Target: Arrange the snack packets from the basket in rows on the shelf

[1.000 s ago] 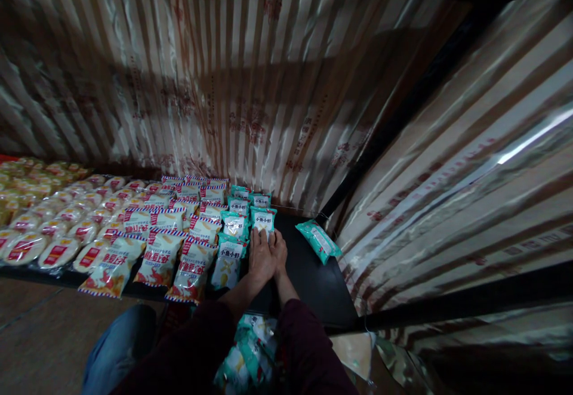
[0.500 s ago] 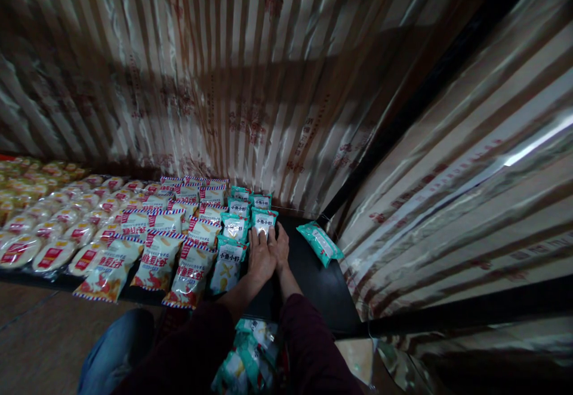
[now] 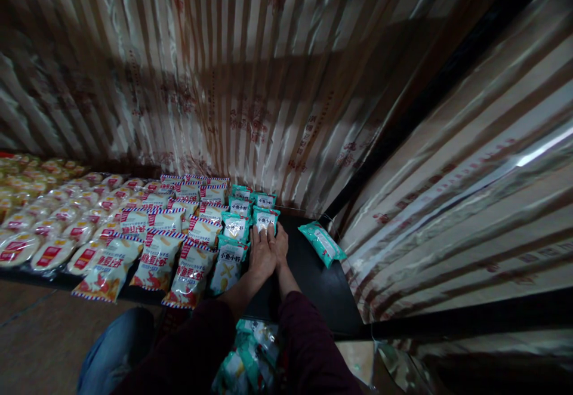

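Observation:
A teal-and-white snack packet [image 3: 265, 220] lies in the right column of matching packets on a black shelf. My left hand [image 3: 261, 255] rests on its lower part, fingers stretched out flat over the wrapper. Against the packet's right edge is my right hand [image 3: 281, 246], its fingers extended and close beside the left hand. The hands overlap slightly and hide the packet's lower end. Directly left, another teal packet [image 3: 229, 267] shows its full front. Behind the touched packet sits one more of the same kind [image 3: 265, 200].
A single teal packet [image 3: 323, 244] lies tilted near the shelf's right corner. Red-and-white snack bags [image 3: 190, 275] and round wrapped cakes [image 3: 52, 255] fill the left. More teal packets [image 3: 248, 359] are below the black shelf [image 3: 313, 299]. Striped sheeting [image 3: 250, 85] hangs behind; a dark post [image 3: 380, 156] stands right.
Both hands stay at the same packet, with hardly any movement. The view has shifted slightly.

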The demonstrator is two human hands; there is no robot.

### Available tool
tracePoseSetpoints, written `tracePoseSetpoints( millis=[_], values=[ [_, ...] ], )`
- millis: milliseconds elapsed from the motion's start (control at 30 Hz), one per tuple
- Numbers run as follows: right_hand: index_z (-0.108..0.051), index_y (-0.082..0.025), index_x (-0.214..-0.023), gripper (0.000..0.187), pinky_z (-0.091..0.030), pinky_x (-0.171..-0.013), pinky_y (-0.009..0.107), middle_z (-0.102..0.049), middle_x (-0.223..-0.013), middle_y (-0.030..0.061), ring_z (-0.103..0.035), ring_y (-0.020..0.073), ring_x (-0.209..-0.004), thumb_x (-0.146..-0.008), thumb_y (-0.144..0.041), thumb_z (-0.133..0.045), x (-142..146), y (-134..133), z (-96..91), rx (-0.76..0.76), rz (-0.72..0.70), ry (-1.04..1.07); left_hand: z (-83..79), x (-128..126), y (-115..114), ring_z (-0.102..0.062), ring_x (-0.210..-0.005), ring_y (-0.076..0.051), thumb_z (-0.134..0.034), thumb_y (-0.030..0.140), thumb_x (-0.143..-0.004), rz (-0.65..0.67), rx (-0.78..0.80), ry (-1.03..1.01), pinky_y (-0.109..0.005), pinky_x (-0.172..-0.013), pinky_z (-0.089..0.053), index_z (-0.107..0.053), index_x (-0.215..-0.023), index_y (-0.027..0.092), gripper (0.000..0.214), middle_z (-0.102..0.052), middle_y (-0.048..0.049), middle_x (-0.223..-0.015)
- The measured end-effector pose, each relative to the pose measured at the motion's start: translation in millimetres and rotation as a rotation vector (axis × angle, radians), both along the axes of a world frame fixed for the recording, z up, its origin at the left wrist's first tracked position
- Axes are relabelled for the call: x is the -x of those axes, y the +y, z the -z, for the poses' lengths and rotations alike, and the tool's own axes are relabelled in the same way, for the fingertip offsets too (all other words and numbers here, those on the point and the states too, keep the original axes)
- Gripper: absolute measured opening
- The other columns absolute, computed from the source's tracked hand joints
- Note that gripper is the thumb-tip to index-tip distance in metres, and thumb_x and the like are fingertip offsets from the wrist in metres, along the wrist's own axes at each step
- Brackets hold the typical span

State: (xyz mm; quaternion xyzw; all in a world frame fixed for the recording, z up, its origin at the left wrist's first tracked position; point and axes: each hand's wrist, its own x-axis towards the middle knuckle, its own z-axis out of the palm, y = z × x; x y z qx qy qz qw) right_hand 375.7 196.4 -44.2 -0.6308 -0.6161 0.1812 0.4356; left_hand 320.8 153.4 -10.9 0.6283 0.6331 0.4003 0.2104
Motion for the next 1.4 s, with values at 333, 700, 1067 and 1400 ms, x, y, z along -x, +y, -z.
tracePoseSetpoints(
  millis=[333, 700, 1067, 1400],
  values=[
    [-0.056, -0.016, -0.118, 0.051, -0.041, -0.09, 0.037, -0.064, -0.112, 0.0141, -0.055, 0.0248, -0.108, -0.086, -0.051, -0.039, -19, -5, -21.8, 0.026, 0.043, 0.02, -10.3, 1, -9, -0.024, -0.138, -0.032, -0.036, 0.017, -0.085, 0.001, 0.048, 0.034, -0.049, -0.11, -0.029, -0.041, -0.133, 0.006, 0.05, -0.035, -0.021, -0.144],
    [-0.051, -0.012, -0.124, 0.052, -0.034, -0.102, 0.044, -0.054, -0.128, 0.0165, -0.045, 0.0266, -0.122, -0.084, -0.042, -0.039, -20, -39, -1.3, -0.023, 0.119, -0.009, 5.5, -2, -19, -0.018, -0.14, -0.029, -0.032, 0.022, -0.089, 0.054, -0.014, -0.013, -0.053, -0.112, -0.023, -0.046, -0.129, 0.008, 0.045, -0.042, -0.0186, -0.14],
    [-0.057, -0.014, -0.117, 0.043, -0.037, -0.101, 0.042, -0.057, -0.125, 0.0146, -0.05, 0.0239, -0.117, -0.082, -0.034, -0.039, -24, -73, 2.0, -0.082, 0.119, -0.004, -1.9, 0, -31, -0.02, -0.14, -0.027, -0.034, 0.019, -0.086, 0.103, -0.039, 0.0, -0.051, -0.113, -0.023, -0.048, -0.127, 0.006, 0.045, -0.044, -0.0177, -0.139],
    [-0.059, -0.016, -0.115, 0.042, -0.038, -0.101, 0.042, -0.059, -0.122, 0.0115, -0.05, 0.022, -0.116, -0.08, -0.025, -0.038, -18, -113, 9.5, -0.073, 0.091, -0.004, 7.3, 9, -76, -0.027, -0.138, -0.024, -0.031, 0.022, -0.088, 0.172, 0.002, 0.033, -0.048, -0.112, -0.028, -0.054, -0.123, 0.01, 0.044, -0.046, -0.0136, -0.139]
  ],
)
